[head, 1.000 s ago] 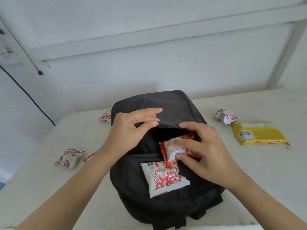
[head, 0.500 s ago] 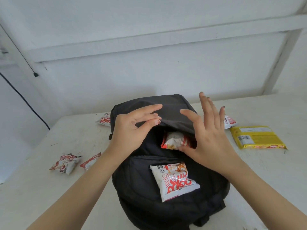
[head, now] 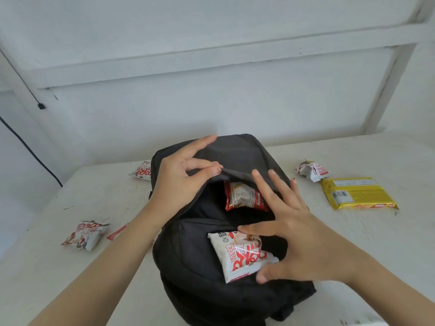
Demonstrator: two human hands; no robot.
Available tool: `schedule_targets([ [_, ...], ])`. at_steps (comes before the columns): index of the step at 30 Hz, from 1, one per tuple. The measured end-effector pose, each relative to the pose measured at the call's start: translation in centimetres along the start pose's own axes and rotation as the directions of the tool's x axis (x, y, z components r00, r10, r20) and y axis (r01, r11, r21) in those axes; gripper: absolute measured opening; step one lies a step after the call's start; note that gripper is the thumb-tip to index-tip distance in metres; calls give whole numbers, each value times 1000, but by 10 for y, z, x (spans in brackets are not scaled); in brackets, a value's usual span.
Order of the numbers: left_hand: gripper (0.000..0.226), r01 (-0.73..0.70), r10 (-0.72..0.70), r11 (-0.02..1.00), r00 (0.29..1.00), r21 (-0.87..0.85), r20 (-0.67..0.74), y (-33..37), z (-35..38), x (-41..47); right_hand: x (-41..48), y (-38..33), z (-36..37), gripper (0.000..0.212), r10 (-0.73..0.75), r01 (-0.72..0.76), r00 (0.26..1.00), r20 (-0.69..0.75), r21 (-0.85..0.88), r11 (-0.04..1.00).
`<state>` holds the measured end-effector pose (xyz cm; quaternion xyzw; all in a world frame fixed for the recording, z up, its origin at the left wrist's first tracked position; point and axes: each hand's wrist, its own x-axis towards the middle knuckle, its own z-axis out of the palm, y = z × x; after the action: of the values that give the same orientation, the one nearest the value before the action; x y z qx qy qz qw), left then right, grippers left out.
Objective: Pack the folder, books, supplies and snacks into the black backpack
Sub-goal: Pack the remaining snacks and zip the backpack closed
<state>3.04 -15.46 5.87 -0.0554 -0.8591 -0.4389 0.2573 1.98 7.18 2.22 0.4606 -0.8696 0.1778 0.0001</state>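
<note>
Red snack [head: 244, 196] released inside the black backpack [head: 193, 267], the right hand [head: 303, 234] spread toward the white snack [head: 240, 255]; left hand [head: 181, 182] pinched the flap [head: 235, 156].

left hand [head: 181, 182] and right hand [head: 303, 236] bare, forearms [head: 113, 260] bare to the frame edge; slim fingers [head: 266, 189], short fingernails [head: 217, 170], a few tinted dark reddish.

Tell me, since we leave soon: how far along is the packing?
Done: a red snack packet sits inside the black backpack. In hand: left hand pinches the flap open; right hand spreads over a white snack packet on the backpack's front. Left: yellow packet and small packets on the table. No folder or books visible.
</note>
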Motion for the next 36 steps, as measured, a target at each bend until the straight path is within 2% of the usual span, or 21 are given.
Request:
schedule_targets([
  [2,49,6,-6,1000,1000,-17,3,-1,0,1,1,2,4,59,6,-4,999,-41,47,999],
  [5,47,12,-12,1000,1000,-1,6,-3,-1,3,2,2,10,46,-26,48,984,-176,123,991],
  [10,49,18,-18,1000,1000,-9,18,-2,-2,4,3,-3,8,34,8,92,915,-404,229,969],
  [13,50,34,-33,999,999,-26,23,0,-3,4,11,-1,11,36,47,4,840,-540,92,996],
  [15,50,46,-45,998,999,-45,23,3,-3,3,20,1,17,38,27,-65,819,-573,-45,997],
  [18,50,54,-53,997,998,-58,17,6,-4,1,33,1,27,34,46,-131,796,-604,-98,986],
  [19,50,59,-58,996,998,-60,15,7,-4,0,38,0,30,38,64,-155,784,-617,-95,983],
  [23,49,88,-87,993,996,-80,25,10,-4,-5,60,-9,29,78,139,-267,726,-673,-89,960],
  [25,49,94,-92,992,995,-80,23,11,-4,-7,69,-11,27,89,157,-316,708,-689,-110,942],
  [29,47,91,-90,992,996,-90,8,10,-1,-10,77,-14,32,103,209,-374,721,-660,-117,920],
  [32,45,81,-79,993,996,-84,31,8,3,-13,67,-12,33,108,199,-278,791,-578,-51,959],
  [34,39,42,-37,997,996,-60,78,9,5,-16,52,-8,25,100,165,-168,850,-501,38,985],
  [36,30,-1,3,1000,989,-8,145,12,11,-17,31,1,18,80,136,-85,855,-500,125,989],
])
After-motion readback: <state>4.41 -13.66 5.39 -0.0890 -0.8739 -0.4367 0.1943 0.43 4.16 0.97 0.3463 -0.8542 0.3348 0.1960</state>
